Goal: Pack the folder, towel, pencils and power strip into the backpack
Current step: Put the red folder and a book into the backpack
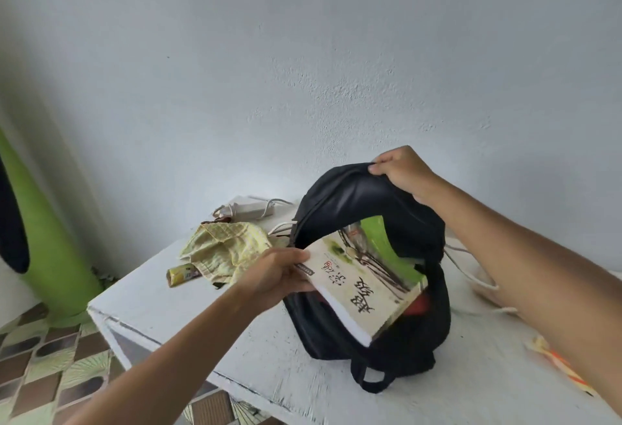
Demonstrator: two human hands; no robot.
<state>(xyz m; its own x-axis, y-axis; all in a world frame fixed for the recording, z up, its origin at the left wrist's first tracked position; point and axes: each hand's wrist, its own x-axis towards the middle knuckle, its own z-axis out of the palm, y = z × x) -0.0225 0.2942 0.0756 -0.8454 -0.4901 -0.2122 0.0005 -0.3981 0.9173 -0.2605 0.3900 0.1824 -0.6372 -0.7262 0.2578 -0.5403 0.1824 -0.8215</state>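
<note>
A black backpack (387,340) stands open on the white table (202,333). My right hand (402,168) pinches the top flap and holds it up. My left hand (274,275) grips the near corner of a thick book (367,286) with a cream and green cover, tilted halfway into the opening. Something red shows inside, under the book. A yellow checked towel (225,246) lies crumpled left of the bag. In front of the towel lies a small pencil box (181,276). A white power strip (247,209) with its cord lies behind the towel.
The table stands against a pale wall, with its left edge close to my left forearm. A green cone-shaped object (50,239) stands on the tiled floor (43,364) at left. A white cord (471,276) and a striped item (558,364) lie right of the bag.
</note>
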